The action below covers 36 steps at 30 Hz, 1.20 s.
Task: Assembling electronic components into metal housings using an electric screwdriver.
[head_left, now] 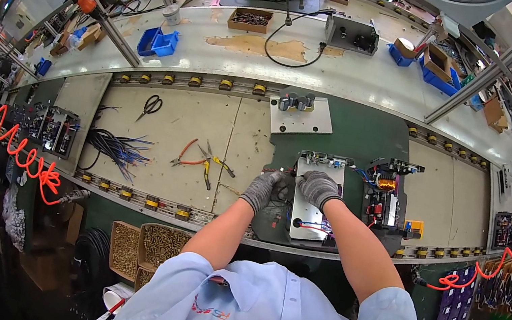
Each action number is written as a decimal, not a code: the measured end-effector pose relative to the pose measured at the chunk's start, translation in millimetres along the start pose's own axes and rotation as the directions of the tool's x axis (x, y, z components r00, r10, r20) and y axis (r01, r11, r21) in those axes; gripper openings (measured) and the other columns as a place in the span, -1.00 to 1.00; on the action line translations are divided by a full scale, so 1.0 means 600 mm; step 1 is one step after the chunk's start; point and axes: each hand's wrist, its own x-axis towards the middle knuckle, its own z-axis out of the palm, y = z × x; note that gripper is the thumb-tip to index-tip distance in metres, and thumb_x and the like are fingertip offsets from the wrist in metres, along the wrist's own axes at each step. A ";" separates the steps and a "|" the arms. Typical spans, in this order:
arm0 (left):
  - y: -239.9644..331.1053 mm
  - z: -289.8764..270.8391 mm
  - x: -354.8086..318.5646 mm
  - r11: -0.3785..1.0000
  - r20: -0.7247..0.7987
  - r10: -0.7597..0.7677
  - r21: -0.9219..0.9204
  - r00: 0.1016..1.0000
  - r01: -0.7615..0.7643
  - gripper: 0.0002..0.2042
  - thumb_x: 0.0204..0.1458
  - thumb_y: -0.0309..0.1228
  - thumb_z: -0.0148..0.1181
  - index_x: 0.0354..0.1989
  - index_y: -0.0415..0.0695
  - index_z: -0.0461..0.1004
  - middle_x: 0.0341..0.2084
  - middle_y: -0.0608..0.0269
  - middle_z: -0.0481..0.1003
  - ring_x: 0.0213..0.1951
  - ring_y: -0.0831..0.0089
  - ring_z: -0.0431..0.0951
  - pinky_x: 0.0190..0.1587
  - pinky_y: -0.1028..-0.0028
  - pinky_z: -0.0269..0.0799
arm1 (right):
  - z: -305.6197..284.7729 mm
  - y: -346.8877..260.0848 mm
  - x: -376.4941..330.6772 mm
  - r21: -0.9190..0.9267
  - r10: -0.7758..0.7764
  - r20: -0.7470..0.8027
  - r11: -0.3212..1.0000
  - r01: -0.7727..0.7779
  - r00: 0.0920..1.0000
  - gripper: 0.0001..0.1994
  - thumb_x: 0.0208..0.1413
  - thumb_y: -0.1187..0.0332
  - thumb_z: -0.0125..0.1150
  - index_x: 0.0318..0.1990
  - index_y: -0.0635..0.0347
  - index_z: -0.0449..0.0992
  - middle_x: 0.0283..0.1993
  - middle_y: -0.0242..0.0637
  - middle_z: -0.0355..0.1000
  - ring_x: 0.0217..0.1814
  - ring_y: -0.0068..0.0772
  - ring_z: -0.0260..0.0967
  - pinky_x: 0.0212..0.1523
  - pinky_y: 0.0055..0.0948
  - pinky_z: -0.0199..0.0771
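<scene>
Both my hands wear grey striped knit gloves. My left hand (262, 189) is beside the left edge of a silver metal chassis (310, 215), its fingers drawn together toward the other hand. My right hand (318, 189) rests over the chassis, fingers curled at that same edge. What either hand pinches is too small and dark to make out. Red and blue wires (314, 226) cross the chassis's near end, and a circuit board (326, 159) stands along its far end. To the right stands an open electronic assembly (387, 195) with a copper coil. All this sits on a dark green board (371, 129).
A metal panel with black knobs (304, 119) lies farther back. Left are pliers (217, 165), cutters with red handles (186, 153), scissors (150, 107) and a cable bundle (114, 147). Roller rails (146, 201) edge the line. Boxes of brass-coloured screws (162, 243) stand near my left side.
</scene>
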 end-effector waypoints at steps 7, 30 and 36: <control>0.082 -0.046 -0.056 0.947 -0.116 0.284 -0.118 0.952 -0.297 -0.80 0.24 -0.31 0.12 -0.06 -0.13 0.46 -0.51 0.34 0.44 -0.53 0.52 0.45 -0.49 0.49 0.41 | 0.021 0.056 -0.068 0.958 0.087 -0.123 0.271 0.095 0.989 -0.67 0.26 0.07 0.15 -0.39 0.15 0.49 -0.59 -0.43 0.37 -0.62 -0.63 0.27 -0.62 -0.53 0.31; 0.059 0.091 0.003 0.979 -0.010 -0.193 0.066 0.981 0.194 -0.76 0.03 -0.17 0.29 -0.35 -0.03 0.43 -0.66 0.43 0.28 -0.68 0.57 0.26 -0.64 0.50 0.18 | 0.047 0.013 -0.108 0.026 -0.458 -0.079 0.887 0.461 0.886 -0.73 -0.02 0.17 0.31 -0.48 0.22 0.55 -0.36 -0.10 0.46 -0.24 0.02 0.46 -0.15 -0.07 0.46; 0.092 0.130 0.003 0.662 -0.184 -0.127 0.716 0.975 0.221 -0.61 -0.09 -0.08 0.40 -0.31 -0.18 0.54 -0.50 0.22 0.51 -0.52 0.39 0.48 -0.45 0.32 0.43 | 0.045 0.005 -0.103 -0.054 -0.438 -0.035 0.898 0.436 0.898 -0.70 0.00 0.10 0.29 -0.41 0.19 0.57 -0.35 -0.12 0.47 -0.22 -0.01 0.48 -0.13 -0.07 0.46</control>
